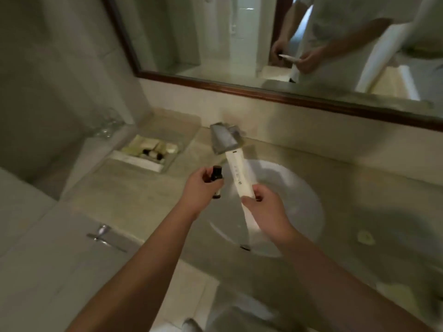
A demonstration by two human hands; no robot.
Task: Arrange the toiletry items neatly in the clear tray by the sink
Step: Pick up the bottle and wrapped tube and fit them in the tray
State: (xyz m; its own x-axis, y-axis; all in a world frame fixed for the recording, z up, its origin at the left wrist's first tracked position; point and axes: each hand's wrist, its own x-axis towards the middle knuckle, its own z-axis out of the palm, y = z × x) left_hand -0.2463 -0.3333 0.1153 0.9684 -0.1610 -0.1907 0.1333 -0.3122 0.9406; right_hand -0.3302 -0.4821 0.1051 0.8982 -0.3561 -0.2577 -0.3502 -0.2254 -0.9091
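My left hand (200, 188) grips a small dark bottle (49, 174) with a black cap, held upright over the counter just left of the basin. My right hand (265, 208) holds the lower end of a long white packet (238, 174) that points up toward the tap. The clear tray (172, 158) sits on the counter at the back left. It holds several small items: pale sachets, dark-capped bottles and a long white box along its front. Both hands are in front of the tray and to its right, apart from it.
A white round basin (299, 200) lies under my right hand, with a grey metal tap (224, 140) behind it. Drinking glasses (107, 127) stand in the back-left corner. A framed mirror (263, 44) runs above the counter. A toilet cistern with a flush handle (103, 232) is at the left.
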